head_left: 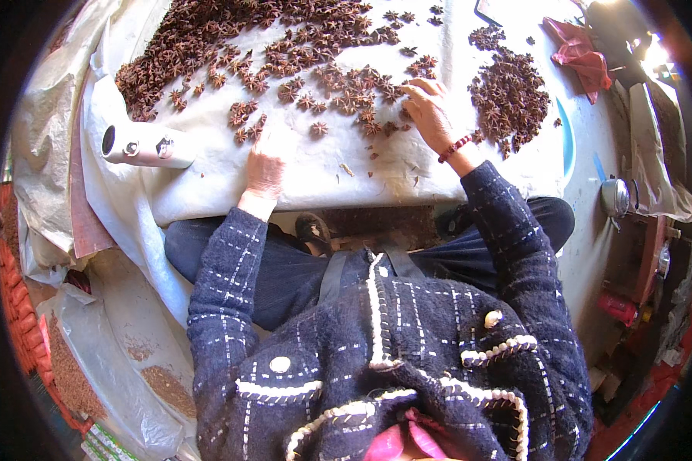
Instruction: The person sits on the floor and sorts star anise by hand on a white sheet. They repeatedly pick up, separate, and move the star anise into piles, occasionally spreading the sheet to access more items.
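Dried star anise (354,88) lies in loose clusters over a white cloth-covered table, with a dense heap (231,31) toward the far left. My left hand (267,165) rests at the near edge of the cloth, its fingertips beside a small cluster of star anise (242,113). Strong light washes out those fingers, so their grip is unclear. Farther right, my right hand (429,115), with a red bead bracelet at the wrist, reaches in with bent, parted fingers. Its fingertips touch the right end of the scattered pods, and nothing shows held in it.
A separate pile of star anise (509,100) lies right of my right hand. A white cylindrical container (148,146) lies on its side at the left. Beyond the right pile are a red cloth or bag (580,58) and the rim of a blue basin (567,138).
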